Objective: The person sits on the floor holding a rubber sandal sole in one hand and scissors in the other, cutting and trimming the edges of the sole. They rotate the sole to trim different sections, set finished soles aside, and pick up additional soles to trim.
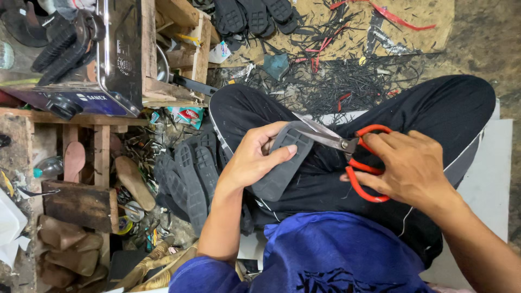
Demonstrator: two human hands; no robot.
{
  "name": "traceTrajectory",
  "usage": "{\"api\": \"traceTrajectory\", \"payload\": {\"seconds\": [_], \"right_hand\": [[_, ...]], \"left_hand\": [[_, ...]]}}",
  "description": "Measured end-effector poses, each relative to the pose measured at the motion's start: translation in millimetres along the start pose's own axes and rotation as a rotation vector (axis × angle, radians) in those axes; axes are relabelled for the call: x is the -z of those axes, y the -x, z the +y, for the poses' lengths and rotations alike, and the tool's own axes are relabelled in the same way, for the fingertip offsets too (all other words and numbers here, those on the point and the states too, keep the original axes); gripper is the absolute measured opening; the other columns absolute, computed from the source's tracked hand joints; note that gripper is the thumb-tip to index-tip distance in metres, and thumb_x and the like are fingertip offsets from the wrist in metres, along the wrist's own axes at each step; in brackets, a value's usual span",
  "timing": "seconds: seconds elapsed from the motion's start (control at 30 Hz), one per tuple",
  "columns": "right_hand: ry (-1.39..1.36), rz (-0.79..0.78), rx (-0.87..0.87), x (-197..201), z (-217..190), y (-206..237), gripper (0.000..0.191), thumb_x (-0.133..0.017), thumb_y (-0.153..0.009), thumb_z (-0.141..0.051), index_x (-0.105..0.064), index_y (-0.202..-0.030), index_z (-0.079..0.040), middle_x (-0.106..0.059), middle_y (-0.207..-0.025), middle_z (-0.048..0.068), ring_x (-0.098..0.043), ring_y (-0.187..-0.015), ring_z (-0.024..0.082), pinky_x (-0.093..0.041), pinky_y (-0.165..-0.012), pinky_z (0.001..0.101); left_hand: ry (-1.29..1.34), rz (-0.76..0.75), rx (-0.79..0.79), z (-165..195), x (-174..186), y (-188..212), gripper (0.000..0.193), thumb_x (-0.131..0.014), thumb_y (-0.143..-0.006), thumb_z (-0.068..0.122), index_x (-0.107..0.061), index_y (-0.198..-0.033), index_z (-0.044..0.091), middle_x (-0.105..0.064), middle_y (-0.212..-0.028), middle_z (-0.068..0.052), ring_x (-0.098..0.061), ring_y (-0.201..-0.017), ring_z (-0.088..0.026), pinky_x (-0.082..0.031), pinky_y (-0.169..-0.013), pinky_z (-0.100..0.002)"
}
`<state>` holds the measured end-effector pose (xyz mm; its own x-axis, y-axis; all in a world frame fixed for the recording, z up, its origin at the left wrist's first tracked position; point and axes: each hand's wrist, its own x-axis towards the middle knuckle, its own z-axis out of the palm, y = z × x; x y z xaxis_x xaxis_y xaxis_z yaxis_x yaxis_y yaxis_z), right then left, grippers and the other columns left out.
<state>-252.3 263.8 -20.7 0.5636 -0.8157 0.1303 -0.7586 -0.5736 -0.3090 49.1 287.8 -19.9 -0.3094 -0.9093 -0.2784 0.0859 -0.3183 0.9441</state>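
My left hand (255, 154) grips a dark grey rubber shoe sole (282, 165), tread side up, over my lap. My right hand (410, 165) holds red-handled scissors (358, 157), fingers through the loops. The steel blades (320, 137) are parted and bite the sole's upper edge near its rounded end. I sit cross-legged in black trousers (434, 108) and a blue shirt (336, 255).
A stack of several grey soles (187, 173) lies by my left knee. Black and red rubber trimmings (347, 81) litter the floor ahead, with more black soles (255, 16) beyond. A wooden bench with a metal box (116, 59) and wooden shoe lasts (65, 244) stand at left.
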Motion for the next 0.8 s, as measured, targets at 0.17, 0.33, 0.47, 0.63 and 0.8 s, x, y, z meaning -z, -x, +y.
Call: {"api": "traceTrajectory", "payload": {"seconds": [0.17,0.33,0.47,0.63,0.8], "right_hand": [[-0.025,0.039,0.072,0.4,4.4,1.0,0.059,-0.084,-0.061,-0.058,-0.07,-0.092,-0.01,-0.067,-0.07,0.005,-0.064,-0.061,0.026,-0.045,-0.059,0.0378],[-0.059,-0.003,0.166,1.2,21.6,9.4,0.054,-0.084,-0.058,-0.051,-0.072,-0.091,-0.01,-0.068,-0.067,0.004,-0.059,-0.054,0.026,-0.044,-0.055,0.0367],[-0.084,-0.033,0.179,-5.8,28.5,15.3,0.052,-0.085,-0.058,-0.051,-0.07,-0.086,-0.01,-0.065,-0.065,0.005,-0.059,-0.054,0.027,-0.045,-0.055,0.0377],[-0.063,-0.016,0.002,-17.8,33.0,25.2,0.056,-0.09,-0.06,-0.054,-0.067,-0.083,-0.008,-0.058,-0.056,0.008,-0.056,-0.05,0.029,-0.043,-0.052,0.0402],[-0.541,0.125,-0.416,-35.0,43.0,46.0,0.031,-0.082,-0.082,-0.024,-0.062,-0.095,-0.005,-0.06,-0.066,0.003,-0.052,-0.053,0.01,-0.043,-0.053,0.0288]], "left_hand": [[-0.128,-0.082,0.03,4.5,7.9,1.0,0.035,-0.071,-0.095,0.006,-0.066,-0.128,-0.003,-0.07,-0.106,0.001,-0.061,-0.094,-0.004,-0.053,-0.083,-0.022],[-0.302,-0.276,0.126,10.0,26.9,-0.6,0.034,-0.071,-0.093,0.013,-0.067,-0.125,0.001,-0.072,-0.101,0.0,-0.062,-0.089,-0.005,-0.054,-0.078,-0.024],[-0.347,-0.382,0.103,9.1,30.1,-12.0,0.032,-0.072,-0.094,0.017,-0.069,-0.121,0.001,-0.072,-0.099,-0.001,-0.063,-0.089,-0.006,-0.054,-0.079,-0.025],[-0.435,-0.35,0.138,20.6,28.5,-19.1,0.027,-0.072,-0.093,0.021,-0.073,-0.113,0.002,-0.073,-0.091,-0.001,-0.064,-0.083,-0.006,-0.054,-0.073,-0.026],[0.113,0.766,-0.551,30.1,9.3,-19.9,0.02,-0.073,-0.101,0.009,-0.066,-0.116,-0.002,-0.061,-0.1,0.0,-0.056,-0.086,-0.009,-0.049,-0.078,-0.026]]}}
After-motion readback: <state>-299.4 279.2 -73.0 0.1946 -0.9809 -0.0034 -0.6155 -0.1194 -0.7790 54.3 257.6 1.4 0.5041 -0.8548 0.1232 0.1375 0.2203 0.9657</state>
